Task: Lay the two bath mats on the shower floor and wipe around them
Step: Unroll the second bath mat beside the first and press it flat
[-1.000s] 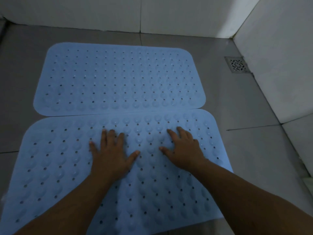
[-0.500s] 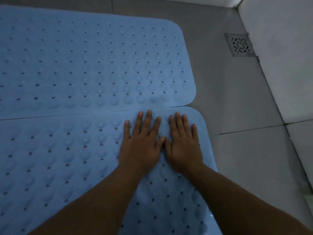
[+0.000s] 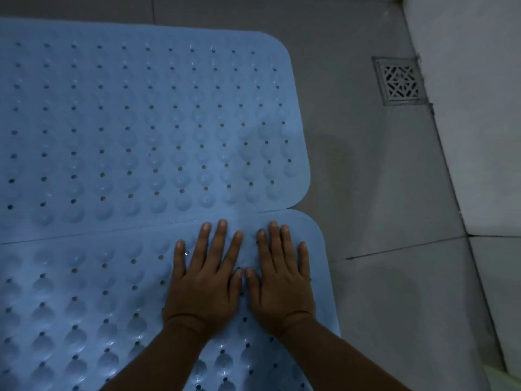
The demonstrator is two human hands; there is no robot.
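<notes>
Two light blue bath mats with bumps and small holes lie flat on the grey shower floor (image 3: 366, 193). The far mat (image 3: 146, 122) fills the upper left. The near mat (image 3: 84, 300) lies below it, its far edge touching or slightly overlapping the far mat's near edge. My left hand (image 3: 205, 280) and my right hand (image 3: 279, 277) rest palm-down, side by side, thumbs nearly touching, on the near mat's far right corner. Fingers are spread flat and hold nothing.
A square metal drain grate (image 3: 400, 80) sits in the floor at the upper right, close to the white tiled wall (image 3: 479, 122). Bare grey tile with a grout line (image 3: 400, 248) runs between the mats and the wall.
My hands have come together from the middle of the near mat and slid to its far right corner. The view has moved closer and to the right.
</notes>
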